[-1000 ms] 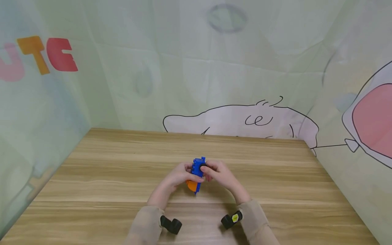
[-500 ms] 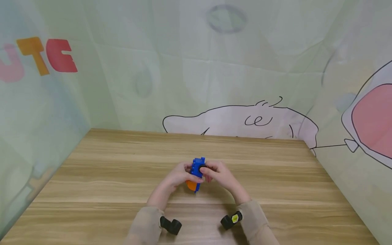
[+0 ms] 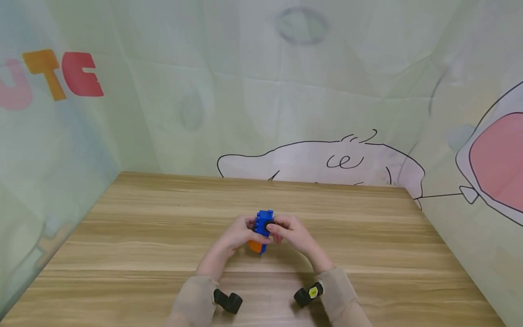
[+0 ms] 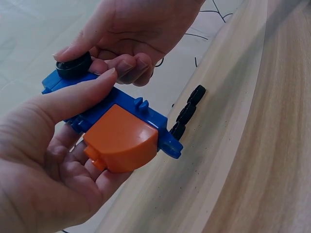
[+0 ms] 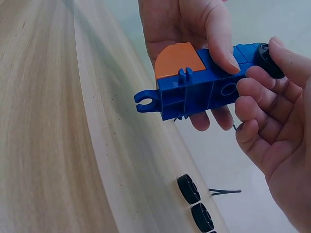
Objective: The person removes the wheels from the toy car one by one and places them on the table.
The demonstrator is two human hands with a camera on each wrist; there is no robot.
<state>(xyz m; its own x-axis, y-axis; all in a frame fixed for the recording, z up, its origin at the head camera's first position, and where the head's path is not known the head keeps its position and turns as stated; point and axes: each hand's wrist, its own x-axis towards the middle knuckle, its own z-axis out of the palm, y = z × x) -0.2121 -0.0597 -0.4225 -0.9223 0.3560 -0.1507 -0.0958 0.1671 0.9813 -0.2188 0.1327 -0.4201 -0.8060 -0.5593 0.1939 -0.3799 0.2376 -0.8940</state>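
Note:
A blue toy vehicle base (image 4: 141, 109) with an orange curved block (image 4: 121, 138) on it is gripped by my left hand (image 3: 239, 235), thumb across the blue side. The hook-shaped coupling (image 5: 146, 101) at one end points away from the hands. My right hand (image 3: 296, 234) pinches a small black wheel (image 4: 74, 67) between thumb and fingers, against the side of the base near its other end. In the right wrist view the hollow underside shows, with a pair of small clips (image 5: 185, 75) free of any wheel.
Several more black wheels (image 4: 186, 113) stand in a row on the wooden table (image 3: 163, 204), seen in both wrist views near the far edge. A printed cloth backdrop (image 3: 245, 91) rises behind the table.
The toy tips slightly, its near orange end shifting a little up and away in the head view. Both hands keep their hold and stay nearly in place.

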